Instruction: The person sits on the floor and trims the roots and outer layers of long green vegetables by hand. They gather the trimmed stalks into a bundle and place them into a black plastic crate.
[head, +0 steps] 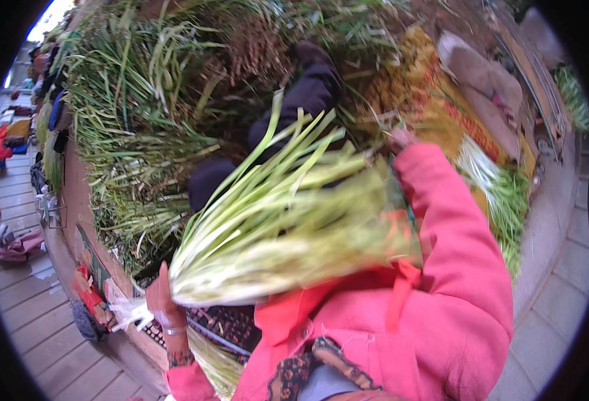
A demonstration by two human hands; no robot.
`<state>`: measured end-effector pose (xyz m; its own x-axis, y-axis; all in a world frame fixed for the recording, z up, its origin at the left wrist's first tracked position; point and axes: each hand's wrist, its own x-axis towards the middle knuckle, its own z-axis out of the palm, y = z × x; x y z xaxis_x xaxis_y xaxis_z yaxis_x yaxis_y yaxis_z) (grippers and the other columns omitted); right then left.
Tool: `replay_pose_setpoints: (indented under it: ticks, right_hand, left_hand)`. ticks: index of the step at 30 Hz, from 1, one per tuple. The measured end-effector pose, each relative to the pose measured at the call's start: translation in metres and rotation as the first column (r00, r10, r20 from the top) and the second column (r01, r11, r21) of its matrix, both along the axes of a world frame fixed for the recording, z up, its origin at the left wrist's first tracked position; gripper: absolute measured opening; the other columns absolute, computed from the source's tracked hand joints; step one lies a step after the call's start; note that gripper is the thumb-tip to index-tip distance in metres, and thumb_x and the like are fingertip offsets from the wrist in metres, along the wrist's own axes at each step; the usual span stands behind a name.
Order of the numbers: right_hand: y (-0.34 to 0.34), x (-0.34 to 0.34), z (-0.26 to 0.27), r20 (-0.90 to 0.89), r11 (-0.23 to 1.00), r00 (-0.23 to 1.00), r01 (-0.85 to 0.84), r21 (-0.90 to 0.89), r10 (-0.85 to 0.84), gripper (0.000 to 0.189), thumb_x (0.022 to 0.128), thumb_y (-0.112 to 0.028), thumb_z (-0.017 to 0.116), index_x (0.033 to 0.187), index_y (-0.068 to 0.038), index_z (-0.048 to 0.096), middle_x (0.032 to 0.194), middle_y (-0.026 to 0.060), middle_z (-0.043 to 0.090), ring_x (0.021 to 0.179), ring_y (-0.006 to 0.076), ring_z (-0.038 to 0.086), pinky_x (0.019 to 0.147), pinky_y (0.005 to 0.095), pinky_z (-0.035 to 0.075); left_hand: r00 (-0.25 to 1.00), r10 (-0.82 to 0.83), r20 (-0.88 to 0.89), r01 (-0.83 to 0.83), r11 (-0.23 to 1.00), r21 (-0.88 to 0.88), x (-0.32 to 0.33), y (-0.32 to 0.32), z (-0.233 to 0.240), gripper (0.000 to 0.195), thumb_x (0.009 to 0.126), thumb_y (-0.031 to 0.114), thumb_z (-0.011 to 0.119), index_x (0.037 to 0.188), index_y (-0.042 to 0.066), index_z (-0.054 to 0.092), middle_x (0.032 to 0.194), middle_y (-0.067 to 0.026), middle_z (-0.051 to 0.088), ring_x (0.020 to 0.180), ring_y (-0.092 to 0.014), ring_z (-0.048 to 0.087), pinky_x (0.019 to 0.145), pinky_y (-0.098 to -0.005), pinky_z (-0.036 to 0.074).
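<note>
My left hand (162,298), with a bracelet at the wrist, grips a large bunch of long-leaved chives (274,215) by its pale stalk ends. The bunch fans across my lap, its green leaves pointing up and to the right, and its right side is blurred by motion. White stalk ends (136,313) stick out on the left of the hand. Above the bunch on the right, my right hand (399,139) is near thin pale strands (385,119); its fingers are small and blurred, so whether it holds them is unclear.
A thick heap of loose leaves (139,100) lies ahead and to the left, around my dark-trousered leg (319,85). A yellow printed sack (434,110) and another bunch of greens (497,200) lie at right. Red packaging (91,293) stands by the left edge.
</note>
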<state>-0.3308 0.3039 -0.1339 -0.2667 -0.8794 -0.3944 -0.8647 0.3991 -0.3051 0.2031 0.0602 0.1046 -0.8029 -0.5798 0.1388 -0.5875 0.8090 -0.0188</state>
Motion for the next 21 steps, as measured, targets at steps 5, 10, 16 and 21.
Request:
replay_pose_setpoints:
  ticks: [5, 10, 16, 21]
  right_hand:
    - [-0.017, -0.021, -0.017, 0.041, 0.817, 0.902, 0.408, -0.407, -0.429, 0.035, 0.086, -0.029, 0.042, 0.072, -0.001, 0.058, 0.074, 0.0238, 0.06, 0.07, 0.0394, 0.059, 0.067, 0.0456, 0.048]
    - [-0.075, -0.02, 0.087, 0.347, 0.663, 0.834, 0.551, -0.506, -0.428, 0.033, 0.088, -0.031, 0.046, 0.077, -0.002, 0.058, 0.07, 0.0184, 0.061, 0.069, 0.034, 0.061, 0.063, 0.0418, 0.046]
    - [-0.111, -0.008, 0.16, 0.06, 0.703, 0.971, 0.21, -0.679, -0.233, 0.039, 0.076, -0.033, 0.067, 0.105, -0.009, 0.058, 0.096, 0.0125, 0.06, 0.086, 0.0259, 0.061, 0.073, 0.0368, 0.047]
    - [-0.084, 0.023, 0.207, 0.346, 0.704, 0.938, 0.245, -0.666, 0.001, 0.029, 0.071, -0.011, 0.073, 0.099, -0.008, 0.064, 0.09, 0.0065, 0.062, 0.081, 0.0197, 0.062, 0.07, 0.0305, 0.05]
  left_hand:
    - [0.999, -0.037, -0.022, 0.037, 0.999, -0.008, -0.003, 0.009, 0.003, 0.046, 0.078, 0.014, 0.06, 0.122, 0.0, 0.055, 0.083, -0.0125, 0.062, 0.071, -0.027, 0.059, 0.066, -0.0364, 0.045]
    - [1.0, -0.018, 0.0, 0.018, 0.999, -0.031, -0.009, 0.011, 0.004, 0.049, 0.077, 0.013, 0.06, 0.125, 0.003, 0.054, 0.087, -0.0103, 0.062, 0.076, -0.026, 0.059, 0.07, -0.0354, 0.044]
    - [0.999, 0.024, 0.03, -0.024, 1.0, -0.004, -0.005, 0.017, 0.007, 0.05, 0.077, 0.012, 0.06, 0.126, 0.003, 0.052, 0.088, -0.0103, 0.062, 0.077, -0.026, 0.059, 0.07, -0.0354, 0.044]
    - [1.0, 0.028, 0.009, -0.028, 1.0, 0.002, -0.001, 0.022, 0.005, 0.05, 0.078, 0.012, 0.058, 0.126, 0.002, 0.052, 0.09, -0.0104, 0.063, 0.079, -0.027, 0.06, 0.071, -0.0358, 0.044]
